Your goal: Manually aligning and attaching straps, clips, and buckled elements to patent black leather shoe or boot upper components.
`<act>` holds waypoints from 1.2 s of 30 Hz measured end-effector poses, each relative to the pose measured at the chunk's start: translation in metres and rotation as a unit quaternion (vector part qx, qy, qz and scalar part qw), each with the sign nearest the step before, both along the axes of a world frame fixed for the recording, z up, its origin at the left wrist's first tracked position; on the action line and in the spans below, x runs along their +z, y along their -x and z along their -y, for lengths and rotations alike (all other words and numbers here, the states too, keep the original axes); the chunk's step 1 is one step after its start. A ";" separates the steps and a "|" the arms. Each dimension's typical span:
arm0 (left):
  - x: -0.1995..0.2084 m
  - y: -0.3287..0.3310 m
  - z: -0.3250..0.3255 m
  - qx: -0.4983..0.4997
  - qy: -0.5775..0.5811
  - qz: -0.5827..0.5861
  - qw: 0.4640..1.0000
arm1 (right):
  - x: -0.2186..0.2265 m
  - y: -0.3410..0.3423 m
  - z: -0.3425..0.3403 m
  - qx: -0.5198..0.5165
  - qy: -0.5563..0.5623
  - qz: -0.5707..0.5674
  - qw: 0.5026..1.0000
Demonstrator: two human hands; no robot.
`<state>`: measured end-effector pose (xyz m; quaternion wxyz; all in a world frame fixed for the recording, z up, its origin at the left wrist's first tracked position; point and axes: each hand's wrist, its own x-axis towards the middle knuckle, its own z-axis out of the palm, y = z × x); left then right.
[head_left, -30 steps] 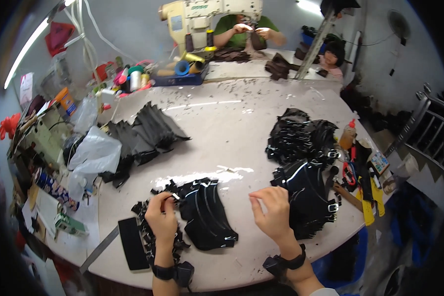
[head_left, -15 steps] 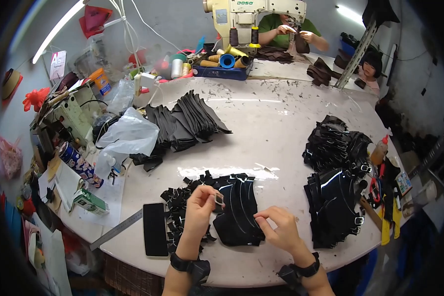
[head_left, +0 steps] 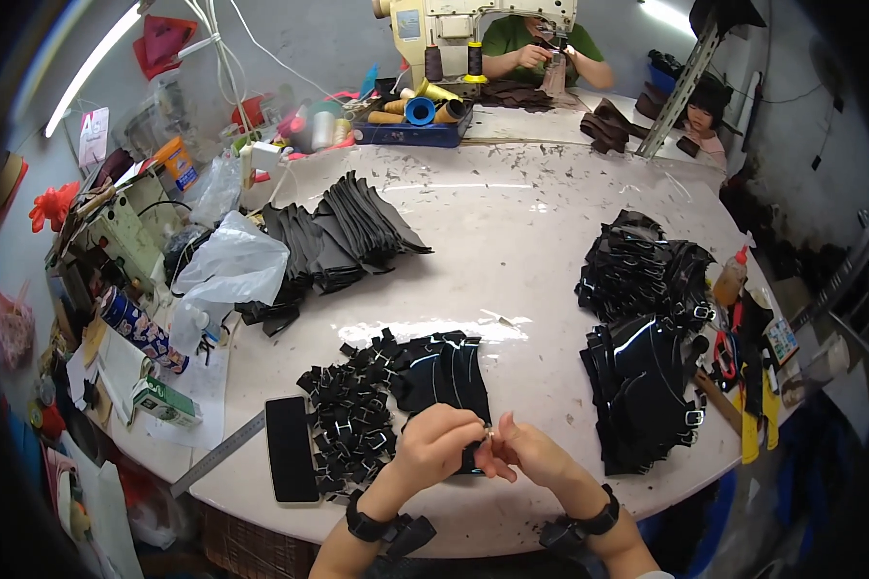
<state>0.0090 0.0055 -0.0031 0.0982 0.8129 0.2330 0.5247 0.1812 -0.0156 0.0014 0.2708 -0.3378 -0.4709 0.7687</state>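
Observation:
My left hand (head_left: 441,444) and my right hand (head_left: 531,452) meet over the near part of the table. The left fingers pinch a small metal buckle (head_left: 489,433), mostly hidden between the fingertips. My right thumb and fingers are closed in against it; what they grip is hidden. Just beyond my hands lies a fanned stack of black leather pieces (head_left: 444,372), partly covered by them. To its left spreads a pile of short black straps with metal buckles (head_left: 350,415). A black phone (head_left: 291,450) lies beside that pile.
Two piles of buckled black pieces (head_left: 642,396) lie at the right, near yellow-handled scissors (head_left: 761,425) and a bottle (head_left: 731,277). Dark leather pieces (head_left: 343,232) lie far left, beside a plastic bag (head_left: 237,262). Across the table, a person works at a sewing machine (head_left: 454,27).
My hands have come together; before, the left held up the buckle and the right was apart at the stack's right edge. The whole view has shifted slightly.

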 end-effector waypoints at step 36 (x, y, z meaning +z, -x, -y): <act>0.013 0.009 0.009 -0.238 0.598 0.180 0.744 | 0.003 -0.001 0.002 -0.129 -0.202 0.036 0.970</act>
